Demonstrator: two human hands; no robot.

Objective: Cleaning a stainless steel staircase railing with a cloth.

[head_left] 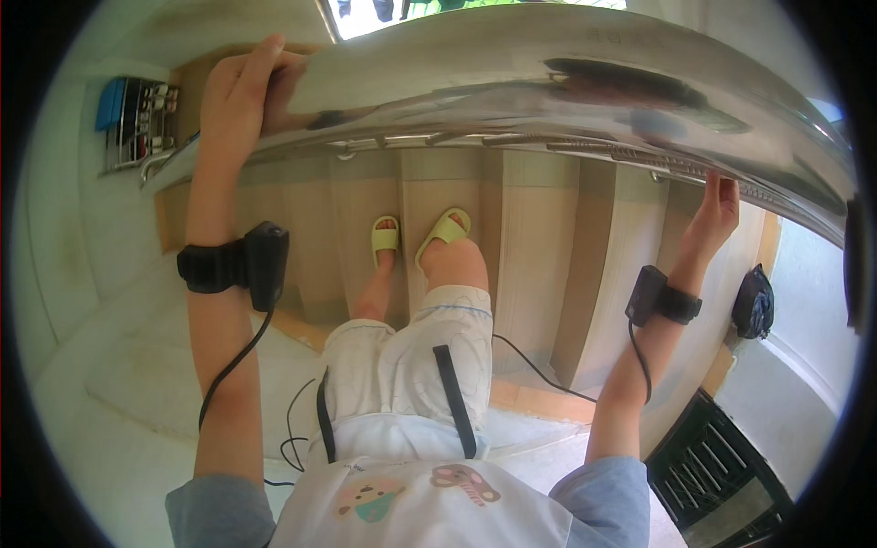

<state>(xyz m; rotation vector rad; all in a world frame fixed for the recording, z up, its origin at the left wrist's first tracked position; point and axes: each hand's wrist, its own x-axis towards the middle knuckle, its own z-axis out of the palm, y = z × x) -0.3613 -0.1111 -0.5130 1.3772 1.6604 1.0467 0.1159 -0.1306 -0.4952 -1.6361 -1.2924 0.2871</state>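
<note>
A broad polished stainless steel handrail crosses the upper part of the view, close to the camera. My left hand grips it near its left end, thumb lying along the top; the other fingers are mostly hidden. Beneath the rail, slim metal balusters show, some with a twisted surface. My right hand reaches up to the rail's lower edge at the right. Its fingers are close together and their tips touch or pass behind the metal there, so their hold is hidden.
Tan tiled stair steps run below the railing, with my feet in green slippers on them. A black bag and a dark slatted panel are at the right. A wire rack stands far left. Black cables trail beside me.
</note>
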